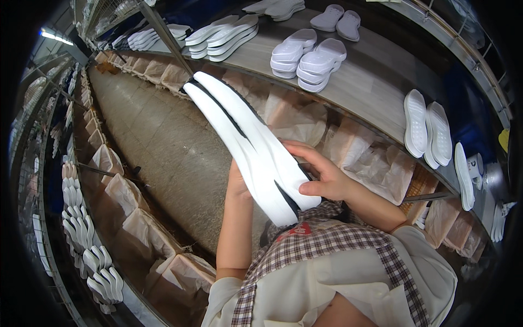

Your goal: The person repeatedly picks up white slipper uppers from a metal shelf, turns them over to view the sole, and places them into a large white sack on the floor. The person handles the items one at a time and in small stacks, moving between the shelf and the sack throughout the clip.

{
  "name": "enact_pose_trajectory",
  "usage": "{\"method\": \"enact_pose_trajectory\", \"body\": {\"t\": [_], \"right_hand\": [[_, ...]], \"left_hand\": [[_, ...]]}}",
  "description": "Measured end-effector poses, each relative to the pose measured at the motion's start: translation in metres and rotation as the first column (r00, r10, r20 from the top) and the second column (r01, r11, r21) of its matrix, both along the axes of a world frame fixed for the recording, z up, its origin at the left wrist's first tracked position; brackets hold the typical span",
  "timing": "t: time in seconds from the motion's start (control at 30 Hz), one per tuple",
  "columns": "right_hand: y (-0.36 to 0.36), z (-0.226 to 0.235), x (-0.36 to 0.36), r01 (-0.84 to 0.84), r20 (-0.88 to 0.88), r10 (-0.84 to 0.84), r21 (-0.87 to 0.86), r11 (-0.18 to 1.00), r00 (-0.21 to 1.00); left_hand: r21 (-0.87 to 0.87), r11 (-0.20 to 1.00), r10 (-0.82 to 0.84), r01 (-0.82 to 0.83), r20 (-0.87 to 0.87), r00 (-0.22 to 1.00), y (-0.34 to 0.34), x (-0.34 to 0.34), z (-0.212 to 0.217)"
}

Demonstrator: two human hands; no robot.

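Closest to me is my own chest, in a cream top with a checked apron [327, 245] over it. Just above it I hold a pair of long white shoe soles [248, 144], pressed together side by side, with a dark gap between them. They point away from me, up and to the left, over the conveyor. My right hand [321, 174] is closed around their near end: the thumb lies on the lower edge and the fingers curl over the top side. My left hand [237, 182] is behind the soles, so only the wrist and a part of the palm show; it touches their back side, but I cannot tell how the fingers are bent. Under the soles runs a long grey conveyor belt [163, 141], going far to the upper left. On both sides of the belt stand rows of open cardboard boxes [131, 212] lined with pale paper. To my right, past the boxes, is a grey wooden shelf [376, 82], and on it lie white clogs [310, 57] in stacked pairs and, nearer to me, two white soles [427, 128] side by side. Far to the left, more white soles [87, 256] stand on edge in a metal rack.
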State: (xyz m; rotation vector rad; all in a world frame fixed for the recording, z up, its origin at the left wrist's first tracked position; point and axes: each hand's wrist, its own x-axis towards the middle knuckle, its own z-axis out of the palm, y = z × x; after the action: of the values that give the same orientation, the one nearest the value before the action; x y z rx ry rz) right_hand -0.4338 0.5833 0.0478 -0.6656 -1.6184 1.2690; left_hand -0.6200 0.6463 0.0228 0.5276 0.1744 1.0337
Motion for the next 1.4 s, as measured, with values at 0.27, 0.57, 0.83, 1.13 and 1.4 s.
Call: {"method": "enact_pose_trajectory", "body": {"t": [0.27, 0.57, 0.83, 1.13, 1.4], "right_hand": [[0.001, 0.003, 0.000, 0.056, 0.185, -0.093, 0.192, 0.980, 0.978], [-0.002, 0.017, -0.004, 0.162, 0.373, -0.292, 0.342, 0.926, 0.881], [0.001, 0.017, -0.015, 0.088, 0.024, -0.092, 0.116, 0.989, 0.995], [-0.013, 0.002, -0.008, 0.261, -0.071, -0.258, 0.031, 0.965, 0.963], [-0.025, 0.009, -0.018, 0.256, 0.354, -0.378, 0.345, 0.903, 0.855]], "left_hand": [[-0.048, 0.994, 0.097, -0.103, -0.119, 0.988, -0.003, -0.004, -0.015], [-0.072, 0.980, 0.174, -0.186, -0.155, 0.973, -0.001, -0.002, -0.020], [0.053, 0.975, 0.217, -0.217, 0.006, 0.976, -0.022, 0.029, -0.001], [-0.130, 0.979, 0.180, -0.159, 0.175, 0.968, 0.002, 0.021, -0.014], [0.028, 0.999, -0.049, 0.043, 0.270, 0.962, 0.006, 0.020, -0.017]]}}
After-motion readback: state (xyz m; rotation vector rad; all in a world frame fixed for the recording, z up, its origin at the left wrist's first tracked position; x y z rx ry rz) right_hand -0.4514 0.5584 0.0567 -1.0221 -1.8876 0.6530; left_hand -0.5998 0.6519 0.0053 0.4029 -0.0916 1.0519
